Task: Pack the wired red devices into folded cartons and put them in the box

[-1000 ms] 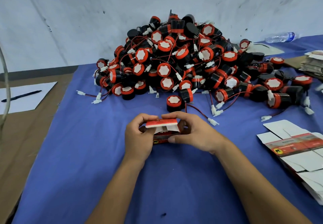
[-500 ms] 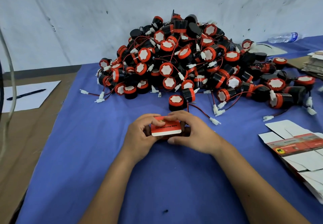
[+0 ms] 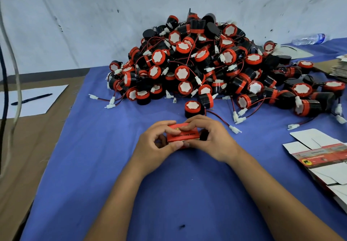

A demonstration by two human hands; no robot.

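A small red carton (image 3: 183, 135) is held between both hands above the blue cloth (image 3: 93, 156). My left hand (image 3: 155, 143) grips its left end, thumb at the front edge and fingers curled over the top. My right hand (image 3: 212, 139) grips its right end, fingertips on the top flap. Something dark shows at the carton's right end under my right fingers. Behind the hands lies a big pile of red and black wired devices (image 3: 216, 66). One device (image 3: 193, 108) stands alone just beyond the carton.
A stack of flat unfolded cartons (image 3: 323, 158) lies at the right. Loose white connectors on red wires (image 3: 235, 129) trail over the cloth. A sheet of paper (image 3: 37, 107) with a pen (image 3: 31, 99) lies left. A plastic bottle (image 3: 309, 38) lies far right by the wall.
The carton's white-edged top flap was up a second ago; it now lies flat on the carton, with fingers of both hands over it. The hands stayed in place.
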